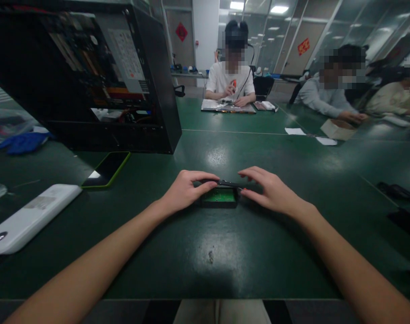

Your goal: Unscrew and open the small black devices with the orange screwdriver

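On the green table sits a small black case [219, 204] with a green circuit board [221, 195] showing inside. A thin dark piece [229, 183] lies across just above the case's far side. My left hand [191, 188] pinches the left end of this piece between thumb and fingers. At its right end is my right hand [263, 189], with thumb and fingers apart and the thumb tip close to the case's right corner.
An open black computer tower [157, 81] stands at the back left. Nearer are a green-edged phone [106, 169], a white device [36, 216] and a blue glove [24, 142]. Across the table [211, 252] sit several people, with a cardboard box [338, 129] before one.
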`<act>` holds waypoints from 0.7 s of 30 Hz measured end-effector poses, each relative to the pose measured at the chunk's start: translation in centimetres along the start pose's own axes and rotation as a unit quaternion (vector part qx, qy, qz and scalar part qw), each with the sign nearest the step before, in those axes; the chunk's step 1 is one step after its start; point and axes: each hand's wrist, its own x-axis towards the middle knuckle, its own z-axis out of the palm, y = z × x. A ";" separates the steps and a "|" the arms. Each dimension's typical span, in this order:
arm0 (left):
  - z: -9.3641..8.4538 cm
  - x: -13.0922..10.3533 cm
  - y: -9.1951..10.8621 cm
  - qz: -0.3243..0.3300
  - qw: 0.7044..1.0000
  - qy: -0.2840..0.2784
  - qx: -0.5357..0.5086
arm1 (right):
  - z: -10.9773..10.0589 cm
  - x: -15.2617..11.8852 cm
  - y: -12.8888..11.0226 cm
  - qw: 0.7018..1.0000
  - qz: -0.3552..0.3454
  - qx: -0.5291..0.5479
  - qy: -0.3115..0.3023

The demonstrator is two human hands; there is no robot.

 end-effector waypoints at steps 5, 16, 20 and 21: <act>0.6 -0.1 -0.3 -0.008 1.000 0.008 -0.023 | 1.5 1.0 -2.3 0.985 0.005 0.143 0.095; 0.4 0.1 -0.1 -0.024 0.997 -0.028 0.064 | 3.3 1.5 2.8 0.946 0.197 0.171 0.190; 0.3 0.1 0.5 -0.003 0.987 -0.095 0.130 | 4.6 1.6 3.7 0.956 0.211 0.121 0.162; 0.3 0.1 0.6 0.002 0.987 -0.101 0.129 | 4.8 1.6 3.7 0.960 0.206 0.104 0.156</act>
